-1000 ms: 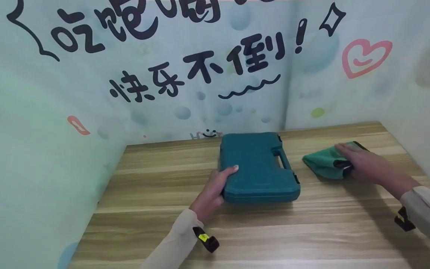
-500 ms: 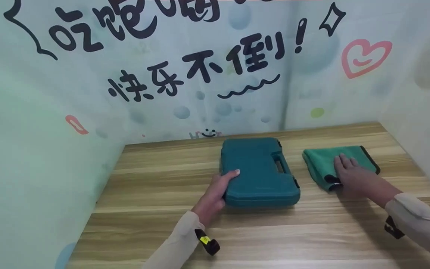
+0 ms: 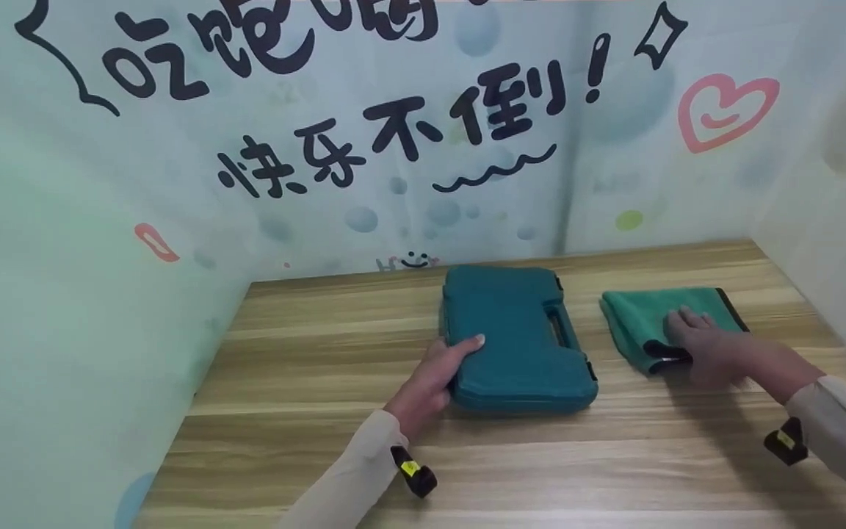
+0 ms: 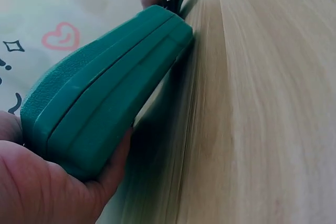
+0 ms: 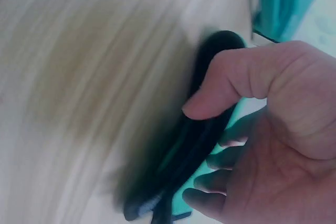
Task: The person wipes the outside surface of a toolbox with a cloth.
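Note:
My left hand grips a teal hard plastic carrying case by its near left corner. The thumb lies on the lid; in the left wrist view, fingers reach beneath the case, which stands off the tabletop at this end. On the right, a folded green cloth with black edging lies on the table. My right hand is over its near right part. In the right wrist view its thumb extends across the black edging, while the loosely bent fingers are at the green cloth; their exact contact is blurred.
The wood-grain tabletop runs under both things. A printed fabric backdrop rises at its rear edge, and pale walls stand at left and right. The case lies close to that rear edge.
The right hand laid the doubled-over cloth out flat, then drew slightly back and right over it. The left hand keeps its grip; the case has shifted a little toward me.

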The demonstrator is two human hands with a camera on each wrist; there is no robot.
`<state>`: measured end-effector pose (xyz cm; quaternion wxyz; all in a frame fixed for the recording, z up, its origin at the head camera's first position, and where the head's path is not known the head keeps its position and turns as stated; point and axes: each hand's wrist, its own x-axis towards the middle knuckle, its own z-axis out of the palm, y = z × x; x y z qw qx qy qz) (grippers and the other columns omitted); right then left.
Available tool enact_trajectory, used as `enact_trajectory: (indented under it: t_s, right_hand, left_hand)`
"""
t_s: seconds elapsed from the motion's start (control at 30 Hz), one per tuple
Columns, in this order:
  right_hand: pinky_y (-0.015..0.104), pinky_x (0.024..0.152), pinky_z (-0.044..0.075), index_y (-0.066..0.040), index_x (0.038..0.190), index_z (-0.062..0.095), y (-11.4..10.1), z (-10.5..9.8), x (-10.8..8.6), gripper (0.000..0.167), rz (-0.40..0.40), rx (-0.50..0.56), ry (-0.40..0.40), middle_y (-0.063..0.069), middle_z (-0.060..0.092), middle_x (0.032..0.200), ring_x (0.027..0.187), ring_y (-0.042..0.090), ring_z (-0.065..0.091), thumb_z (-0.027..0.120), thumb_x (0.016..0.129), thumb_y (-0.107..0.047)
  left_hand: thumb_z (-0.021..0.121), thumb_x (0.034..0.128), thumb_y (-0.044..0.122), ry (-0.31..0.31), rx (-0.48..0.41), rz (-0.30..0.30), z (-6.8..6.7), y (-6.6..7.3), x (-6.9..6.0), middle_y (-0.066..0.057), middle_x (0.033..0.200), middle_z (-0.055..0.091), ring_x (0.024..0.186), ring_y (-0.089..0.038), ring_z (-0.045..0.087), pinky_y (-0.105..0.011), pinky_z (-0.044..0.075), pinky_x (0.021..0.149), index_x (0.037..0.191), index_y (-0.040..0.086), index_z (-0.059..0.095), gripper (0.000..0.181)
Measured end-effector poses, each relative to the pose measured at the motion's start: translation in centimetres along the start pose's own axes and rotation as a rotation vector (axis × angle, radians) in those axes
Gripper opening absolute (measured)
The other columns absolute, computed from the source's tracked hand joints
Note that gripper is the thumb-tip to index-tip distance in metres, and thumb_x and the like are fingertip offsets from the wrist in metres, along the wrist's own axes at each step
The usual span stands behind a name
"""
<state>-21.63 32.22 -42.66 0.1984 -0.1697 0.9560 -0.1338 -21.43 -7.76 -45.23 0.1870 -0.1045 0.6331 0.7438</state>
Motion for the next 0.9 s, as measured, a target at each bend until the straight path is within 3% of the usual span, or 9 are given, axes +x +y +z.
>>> enact_trajectory:
  t_s: [0.13,0.23,0.47,0.6,0.67,0.8,0.83,0.9]
  right_hand:
    - [0.074,0.103,0.023,0.020,0.149,0.014,0.1,-0.6,-0.7,0.090,-0.070,-0.002,0.019,0.051,0.010,0.148,0.135,0.068,0.011,0.070,0.082,0.000]
    - [0.073,0.104,0.022,0.022,0.149,0.016,0.2,-1.1,-1.2,0.087,-0.117,0.038,0.006,0.050,0.013,0.149,0.136,0.067,0.012,0.067,0.084,-0.003]
    - [0.071,0.105,0.025,0.020,0.148,0.024,0.2,-1.4,-2.1,0.072,-0.146,0.028,-0.017,0.047,0.023,0.148,0.135,0.065,0.021,0.063,0.097,-0.011]
    - [0.071,0.104,0.027,0.020,0.147,0.028,0.1,-1.3,-2.3,0.072,-0.155,0.036,0.005,0.047,0.026,0.147,0.134,0.065,0.024,0.063,0.100,-0.020]
    - [0.071,0.103,0.029,0.020,0.147,0.028,0.0,-1.3,-2.3,0.073,-0.154,0.038,0.013,0.046,0.028,0.147,0.134,0.065,0.026,0.063,0.101,-0.025]
    - [0.071,0.102,0.030,0.018,0.149,0.027,0.0,-1.2,-2.0,0.071,-0.141,0.060,0.033,0.045,0.031,0.147,0.134,0.063,0.027,0.060,0.103,-0.025]
    - [0.071,0.101,0.031,0.018,0.149,0.028,0.0,-1.2,-1.9,0.070,-0.150,0.065,0.050,0.045,0.032,0.146,0.133,0.064,0.029,0.060,0.103,-0.023]
    - [0.071,0.101,0.032,0.018,0.149,0.029,0.0,-1.2,-1.8,0.067,-0.156,0.088,0.085,0.045,0.034,0.145,0.132,0.063,0.031,0.059,0.104,-0.022]
  left_hand:
    - [0.076,0.0927,0.033,0.036,0.028,-0.012,0.1,-0.2,0.2,-0.020,0.152,0.037,0.136,-0.034,0.041,-0.052,0.030,0.113,0.156,0.001,0.017,0.092]
    - [0.074,0.0938,0.024,0.064,0.043,0.002,-0.2,-0.1,0.5,-0.023,0.153,0.036,0.137,-0.035,0.040,-0.052,0.030,0.113,0.154,-0.004,0.019,0.086]
    - [0.065,0.0910,0.012,0.105,0.050,0.035,-1.0,0.2,0.4,-0.025,0.154,0.032,0.139,-0.035,0.034,-0.051,0.026,0.115,0.150,-0.011,0.023,0.077]
    - [0.060,0.0897,0.010,0.076,0.072,0.067,-1.2,0.5,0.1,-0.025,0.152,0.034,0.138,-0.034,0.035,-0.050,0.026,0.114,0.147,-0.014,0.027,0.070]
    - [0.058,0.0900,0.008,0.050,0.082,0.096,-1.3,0.7,0.2,-0.023,0.146,0.039,0.133,-0.032,0.038,-0.048,0.029,0.113,0.140,-0.014,0.035,0.059]
    - [0.053,0.0959,0.008,-0.044,0.064,0.109,-2.6,1.7,0.4,-0.018,0.133,0.049,0.123,-0.026,0.046,-0.042,0.035,0.109,0.133,-0.010,0.044,0.042]
    - [0.052,0.0976,0.009,-0.066,0.087,0.119,-3.0,2.0,0.5,-0.017,0.128,0.052,0.119,-0.026,0.049,-0.042,0.037,0.107,0.135,-0.009,0.046,0.042]
    - [0.051,0.1020,0.016,-0.102,0.154,0.129,-4.0,2.6,0.4,-0.019,0.136,0.051,0.126,-0.028,0.049,-0.043,0.037,0.109,0.145,-0.008,0.042,0.049]
